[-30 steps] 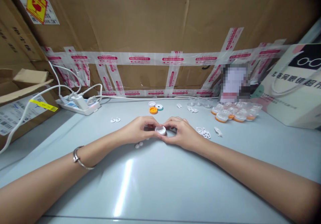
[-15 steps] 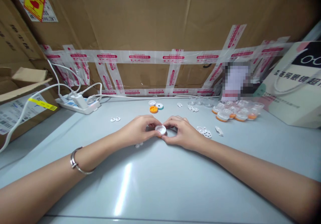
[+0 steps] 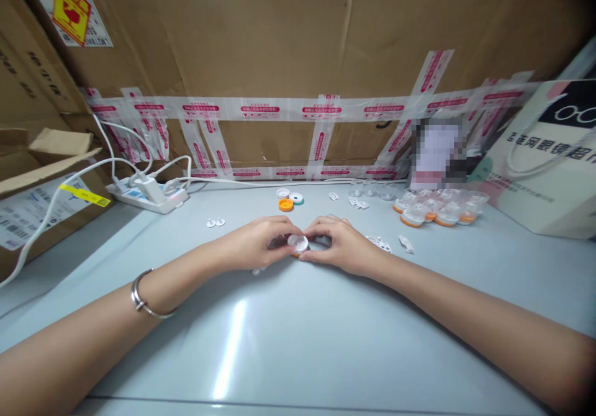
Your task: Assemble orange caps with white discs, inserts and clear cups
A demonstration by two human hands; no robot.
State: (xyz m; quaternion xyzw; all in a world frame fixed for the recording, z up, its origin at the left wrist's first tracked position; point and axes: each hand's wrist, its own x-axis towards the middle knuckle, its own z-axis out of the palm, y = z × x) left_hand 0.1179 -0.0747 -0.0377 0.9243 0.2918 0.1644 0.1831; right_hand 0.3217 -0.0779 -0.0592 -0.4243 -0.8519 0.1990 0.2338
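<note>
Left hand [image 3: 256,242]: I see its grip pinching the left side of a round white piece [image 3: 300,243], orange underneath. Piece lies between both hands, at the fingertips; no long axis, neither hand clearly nearer. Right hand [image 3: 342,245]: grip curved, pinching the right edge.

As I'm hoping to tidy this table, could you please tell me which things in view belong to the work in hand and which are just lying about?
Likely in the work:
round white piece, held
orange cup
white stemmed discs
white latticed parts
orange-based clear domes

Probably just lying about:
power strip
paper bag
open carton
</note>
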